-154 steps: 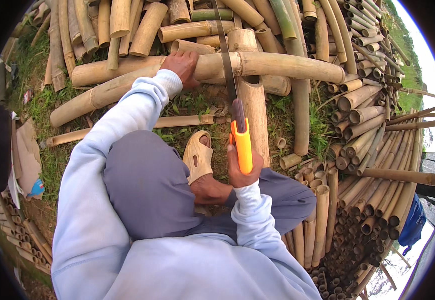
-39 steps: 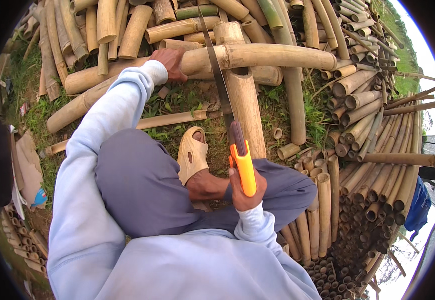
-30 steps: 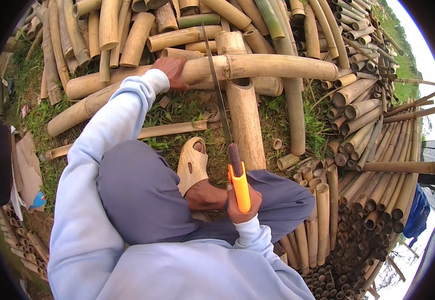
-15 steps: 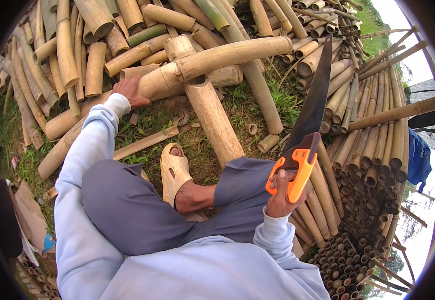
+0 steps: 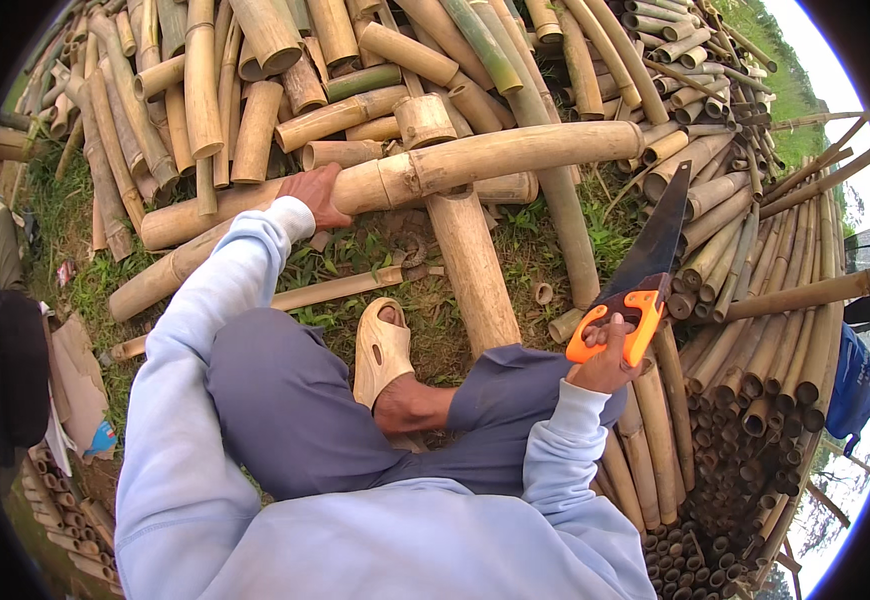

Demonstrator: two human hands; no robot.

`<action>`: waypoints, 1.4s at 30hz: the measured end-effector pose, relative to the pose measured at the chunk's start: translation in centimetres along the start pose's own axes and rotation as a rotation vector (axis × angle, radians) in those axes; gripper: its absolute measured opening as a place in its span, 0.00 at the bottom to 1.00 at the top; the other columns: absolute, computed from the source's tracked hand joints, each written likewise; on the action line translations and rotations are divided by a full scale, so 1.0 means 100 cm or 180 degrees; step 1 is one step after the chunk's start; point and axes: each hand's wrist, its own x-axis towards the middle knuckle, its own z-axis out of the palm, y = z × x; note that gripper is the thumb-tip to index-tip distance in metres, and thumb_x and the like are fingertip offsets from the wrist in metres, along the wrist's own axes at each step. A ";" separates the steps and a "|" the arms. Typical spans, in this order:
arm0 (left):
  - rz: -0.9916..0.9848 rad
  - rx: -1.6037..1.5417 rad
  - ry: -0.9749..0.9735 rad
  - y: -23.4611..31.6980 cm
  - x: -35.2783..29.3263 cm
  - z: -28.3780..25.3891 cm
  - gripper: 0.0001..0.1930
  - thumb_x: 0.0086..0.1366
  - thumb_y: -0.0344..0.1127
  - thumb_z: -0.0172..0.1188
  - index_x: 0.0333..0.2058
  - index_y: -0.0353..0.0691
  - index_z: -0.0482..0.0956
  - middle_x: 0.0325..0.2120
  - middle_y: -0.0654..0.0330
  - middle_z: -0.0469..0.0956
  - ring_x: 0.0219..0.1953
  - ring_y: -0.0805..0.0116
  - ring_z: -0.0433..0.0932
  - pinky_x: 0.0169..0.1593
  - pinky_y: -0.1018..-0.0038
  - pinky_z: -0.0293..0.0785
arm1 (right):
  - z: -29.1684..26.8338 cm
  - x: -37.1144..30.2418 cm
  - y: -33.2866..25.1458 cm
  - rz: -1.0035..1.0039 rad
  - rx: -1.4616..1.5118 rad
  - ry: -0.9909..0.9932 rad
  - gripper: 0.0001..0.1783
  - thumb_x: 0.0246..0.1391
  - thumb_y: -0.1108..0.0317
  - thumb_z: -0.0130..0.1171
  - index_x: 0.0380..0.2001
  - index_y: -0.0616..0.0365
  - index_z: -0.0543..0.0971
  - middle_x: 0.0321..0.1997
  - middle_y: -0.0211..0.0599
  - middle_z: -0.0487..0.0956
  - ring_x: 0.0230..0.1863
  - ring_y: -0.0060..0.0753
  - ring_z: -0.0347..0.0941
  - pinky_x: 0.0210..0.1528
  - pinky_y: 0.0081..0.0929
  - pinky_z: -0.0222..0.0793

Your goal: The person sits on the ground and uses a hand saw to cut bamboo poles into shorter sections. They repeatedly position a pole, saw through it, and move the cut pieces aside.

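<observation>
My left hand (image 5: pixel 317 196) is wrapped round a thick bamboo pole (image 5: pixel 515 157) toward its left part. The pole lies crosswise over a stout bamboo post (image 5: pixel 472 270) that slants down toward my right leg. In my right hand (image 5: pixel 605 356) is a hand saw (image 5: pixel 655 240), its orange handle inside my closed fingers. The dark blade points up and away to the right, apart from the pole. Past my left hand another bamboo length (image 5: pixel 170 285) rests low on the grass.
Many cut bamboo pieces (image 5: pixel 255 130) are heaped beyond the pole. Stacked poles (image 5: pixel 755 330) fill the right side, with a blue bag (image 5: pixel 852 385) hanging there. My sandalled foot (image 5: pixel 385 355) is on the ground near the post. Torn cardboard (image 5: pixel 77 385) lies at the left.
The saw has swung from nearly upright to a lower, more foreshortened angle, and my right hand has shifted. The whole scene has slid right and down in view. My left hand keeps its grip.
</observation>
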 end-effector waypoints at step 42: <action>0.0138 0.0496 0.1153 0.031 -0.014 0.036 0.45 0.51 0.50 0.77 0.63 0.37 0.65 0.49 0.48 0.76 0.55 0.51 0.76 0.60 0.59 0.71 | -0.028 -0.008 0.057 -0.0489 -0.0870 -0.0273 0.07 0.62 0.79 0.59 0.31 0.62 0.72 0.19 0.32 0.72 0.18 0.23 0.68 0.25 0.24 0.69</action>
